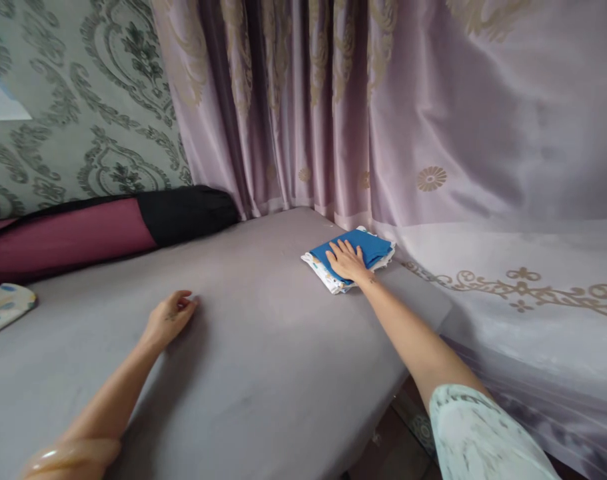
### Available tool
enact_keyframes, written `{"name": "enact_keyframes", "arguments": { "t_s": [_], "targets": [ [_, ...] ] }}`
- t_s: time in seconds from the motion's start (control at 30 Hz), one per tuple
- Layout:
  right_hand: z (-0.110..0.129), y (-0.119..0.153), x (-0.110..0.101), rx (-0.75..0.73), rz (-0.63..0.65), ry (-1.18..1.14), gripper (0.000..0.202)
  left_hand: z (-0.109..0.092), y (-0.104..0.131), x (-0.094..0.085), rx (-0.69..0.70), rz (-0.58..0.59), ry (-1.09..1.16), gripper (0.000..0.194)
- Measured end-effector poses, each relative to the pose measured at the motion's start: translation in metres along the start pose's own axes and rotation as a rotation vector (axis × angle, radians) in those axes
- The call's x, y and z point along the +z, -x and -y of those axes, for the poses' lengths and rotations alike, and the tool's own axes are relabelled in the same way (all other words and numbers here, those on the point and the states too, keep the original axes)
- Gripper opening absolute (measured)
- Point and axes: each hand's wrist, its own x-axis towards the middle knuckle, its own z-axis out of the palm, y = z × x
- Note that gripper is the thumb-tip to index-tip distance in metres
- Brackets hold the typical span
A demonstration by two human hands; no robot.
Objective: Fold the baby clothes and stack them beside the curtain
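Observation:
A folded blue cloth (pixel 376 248) lies on top of a stack of folded white patterned cloths (pixel 328 275), near the far right corner of the grey-covered surface (pixel 263 347). My right hand (pixel 347 261) rests flat on the blue cloth with its fingers spread. To the left, my left hand (pixel 172 317) is just above or on the grey cover, fingers curled inward; whether something small is between them is too unclear to tell. Its wrist side faces the camera, and a bangle (pixel 76 453) circles the forearm.
A long maroon and black bag (pixel 98 230) lies along the patterned wall at the back left. At the left edge is a white patterned cloth (pixel 8 307). Purple curtains (pixel 303 120) hang behind the surface and down its right side.

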Motion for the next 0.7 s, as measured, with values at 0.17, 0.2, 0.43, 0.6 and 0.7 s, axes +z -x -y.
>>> {"name": "enact_keyframes", "arguments": {
  "t_s": [0.17, 0.2, 0.43, 0.6, 0.7],
  "targets": [
    [-0.003, -0.003, -0.001, 0.005, 0.01, 0.024, 0.062, 0.062, 0.004, -0.029, -0.037, -0.072, -0.217, 0.041],
    [-0.001, -0.003, -0.003, 0.009, 0.012, 0.025, 0.062, 0.072, 0.006, -0.034, -0.017, -0.088, -0.244, 0.042],
    [0.03, 0.009, -0.006, -0.238, -0.074, 0.111, 0.056, 0.101, 0.022, -0.045, -0.108, -0.124, -0.466, 0.059],
    [0.034, 0.011, 0.007, -0.289, -0.051, 0.179, 0.056, 0.075, 0.033, -0.043, -0.144, -0.016, -0.58, 0.059],
    [0.028, 0.005, 0.016, -0.308, -0.102, 0.246, 0.055, 0.06, 0.036, -0.046, -0.157, 0.005, -0.566, 0.059]
  ]
}}
